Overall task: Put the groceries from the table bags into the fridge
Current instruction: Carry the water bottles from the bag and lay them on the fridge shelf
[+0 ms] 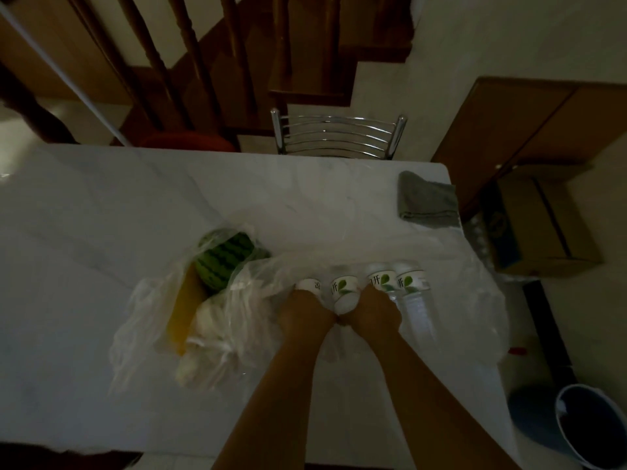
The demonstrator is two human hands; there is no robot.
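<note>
Head view: four clear plastic water bottles with white-and-green labels (380,286) lie in a row on a clear plastic bag (458,266) on the white marble table (101,205). Left hand (305,308) grips the leftmost bottle, right hand (376,308) another; finger detail too dim. Striped green watermelon (225,257) sits bagged, left.

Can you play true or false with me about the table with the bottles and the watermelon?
1. The watermelon sits in a clear plastic bag. True.
2. Both hands are resting far from the bottles. False: the left hand and the right hand are both on the row of water bottles.
3. A grey cloth lies folded near the far right corner of the table. True.
4. The bottle labels show a red flower. False: they show a green leaf.
5. A metal chair stands at the far side of the table. True.
</note>
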